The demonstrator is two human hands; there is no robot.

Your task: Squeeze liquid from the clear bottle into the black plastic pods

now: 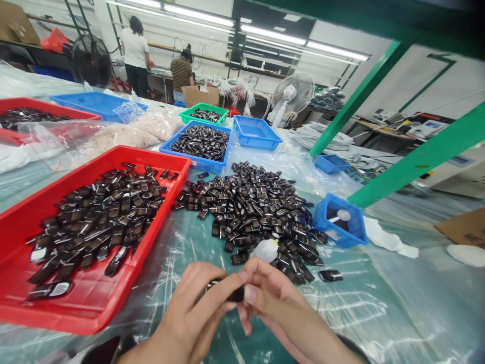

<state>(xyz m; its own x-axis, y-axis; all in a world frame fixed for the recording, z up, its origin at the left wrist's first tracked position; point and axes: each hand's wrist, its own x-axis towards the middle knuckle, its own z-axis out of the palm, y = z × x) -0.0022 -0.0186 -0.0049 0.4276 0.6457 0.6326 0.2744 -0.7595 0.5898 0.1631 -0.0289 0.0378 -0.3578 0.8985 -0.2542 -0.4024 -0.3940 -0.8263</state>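
Note:
My left hand [202,303] grips a small glossy black plastic piece [235,293] with the thumb below and the fingers over it. At the piece's right end, the bent fingers and thumb of my right hand [275,298] close on it. Part of the piece is hidden by my fingers. Just beyond my right fingertips is a white, rounded object with a yellowish tip [266,249], perhaps a small bottle. A large heap of similar black pieces [257,207] spreads over the table past my hands. One loose piece [331,275] lies to the right of the heap.
To the left stands a red tray [106,302] with many black pieces. Behind the heap are a filled blue tray [207,166], a green tray [185,117] and another blue tray [257,134]. A small blue bin [343,237] sits right, beside a green post [409,162]. Two people work farther back.

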